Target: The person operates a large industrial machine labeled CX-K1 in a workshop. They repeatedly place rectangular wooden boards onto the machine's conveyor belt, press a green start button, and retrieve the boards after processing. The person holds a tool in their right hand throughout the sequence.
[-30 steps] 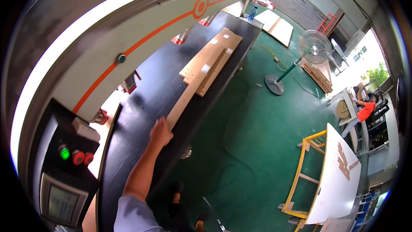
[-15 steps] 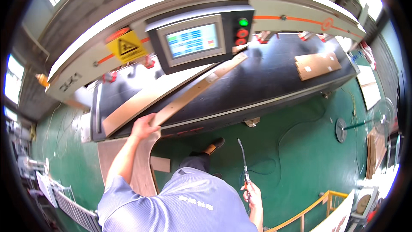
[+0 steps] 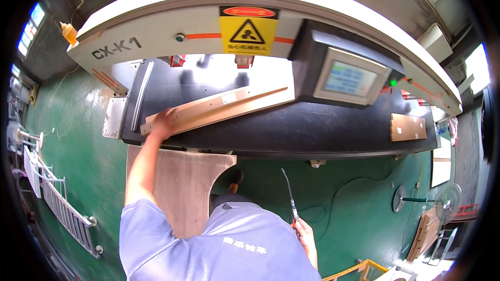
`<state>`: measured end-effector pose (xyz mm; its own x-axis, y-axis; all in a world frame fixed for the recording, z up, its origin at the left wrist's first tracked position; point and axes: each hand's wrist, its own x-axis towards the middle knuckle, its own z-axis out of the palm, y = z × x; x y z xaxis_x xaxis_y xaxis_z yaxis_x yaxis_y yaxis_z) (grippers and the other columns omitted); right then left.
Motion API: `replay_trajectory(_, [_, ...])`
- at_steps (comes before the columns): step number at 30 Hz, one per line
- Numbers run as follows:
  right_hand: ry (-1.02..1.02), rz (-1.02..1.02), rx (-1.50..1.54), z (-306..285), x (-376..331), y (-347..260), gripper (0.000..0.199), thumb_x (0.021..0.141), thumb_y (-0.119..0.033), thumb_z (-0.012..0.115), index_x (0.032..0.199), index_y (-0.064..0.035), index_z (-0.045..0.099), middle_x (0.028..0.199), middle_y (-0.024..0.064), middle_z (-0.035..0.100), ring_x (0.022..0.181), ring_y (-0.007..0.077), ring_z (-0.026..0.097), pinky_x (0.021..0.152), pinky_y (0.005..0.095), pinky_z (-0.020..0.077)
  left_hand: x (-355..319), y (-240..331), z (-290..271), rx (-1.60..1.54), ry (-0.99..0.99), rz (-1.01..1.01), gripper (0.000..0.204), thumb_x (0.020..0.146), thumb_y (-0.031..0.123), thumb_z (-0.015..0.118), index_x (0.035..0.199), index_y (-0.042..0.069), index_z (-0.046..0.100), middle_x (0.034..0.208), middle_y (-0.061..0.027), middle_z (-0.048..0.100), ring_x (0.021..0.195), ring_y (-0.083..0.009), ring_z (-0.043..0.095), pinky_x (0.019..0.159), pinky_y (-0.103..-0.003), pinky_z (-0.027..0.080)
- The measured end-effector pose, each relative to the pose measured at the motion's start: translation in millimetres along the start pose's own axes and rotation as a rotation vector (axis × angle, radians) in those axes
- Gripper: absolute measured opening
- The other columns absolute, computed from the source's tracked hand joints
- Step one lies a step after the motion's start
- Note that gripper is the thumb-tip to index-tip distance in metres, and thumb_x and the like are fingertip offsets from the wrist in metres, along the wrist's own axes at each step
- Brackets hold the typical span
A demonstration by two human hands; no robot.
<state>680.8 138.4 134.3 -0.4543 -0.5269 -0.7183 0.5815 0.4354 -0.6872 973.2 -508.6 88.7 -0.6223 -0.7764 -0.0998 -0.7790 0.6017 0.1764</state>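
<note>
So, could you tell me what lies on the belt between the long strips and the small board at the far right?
Nothing: in the head view the black belt runs bare from the long strips to the small board.

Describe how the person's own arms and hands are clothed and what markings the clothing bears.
Both hands are bare: no gloves show on the left hand or the right hand. The forearms are bare too. The person wears a light blue shirt with short sleeves that end near the upper arm. A line of small pale printed characters runs across the shirt. No watch or bands are visible.

Yellow triangle warning sign (image 3: 248, 33); blue touchscreen (image 3: 349, 77) right.
</note>
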Motion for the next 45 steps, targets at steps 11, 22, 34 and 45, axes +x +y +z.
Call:
replay_trajectory(11, [0.118,0.119,-0.016,95.3,19.0,-48.7,0.046,0.098,-0.02,0.071,0.137,0.0014,0.06,0.102,-0.0016,0.067,0.088,0.0062,0.058,0.079,0.0205,0.0479,155.9,100.6,74.5,-0.212,0.388,0.067,0.033,0.097,0.032,0.061,0.128,0.025,0.07,0.13,-0.0067,0.059,0.129,-0.0255,0.048,0.115,-0.052,0.028])
replay_trajectory(22, [0.142,0.131,-0.076,108.3,25.3,-80.8,0.049,0.098,-0.016,0.07,0.14,0.0034,0.057,0.104,-0.0009,0.067,0.089,0.0071,0.059,0.083,0.0219,0.0482,79.6,182.3,58.2,-0.1,0.142,0.072,0.096,0.077,0.068,0.072,0.154,0.019,0.043,0.164,-0.0197,0.025,0.152,-0.0459,0.018,0.115,-0.072,0.014])
replay_trajectory(34, [0.165,0.193,-0.206,88.9,18.4,-73.6,0.05,0.098,-0.015,0.069,0.142,0.0044,0.055,0.118,0.0034,0.068,0.101,0.0098,0.062,0.093,0.0245,0.0485,210.1,123.1,56.5,0.128,0.097,0.122,0.096,0.076,0.068,0.073,0.157,0.034,0.035,0.166,-0.009,0.028,0.153,-0.0331,0.024,0.118,-0.067,0.018])
replay_trajectory(45, [0.191,0.265,-0.261,75.2,-8.9,-46.5,0.052,0.096,-0.019,0.072,0.14,0.0044,0.057,0.12,0.0036,0.067,0.105,0.01,0.06,0.096,0.0247,0.0464,280.1,99.7,51.8,0.06,0.131,0.113,0.092,0.072,0.063,0.079,0.152,0.035,0.045,0.163,-0.0026,0.034,0.15,-0.0276,0.03,0.122,-0.055,0.02])
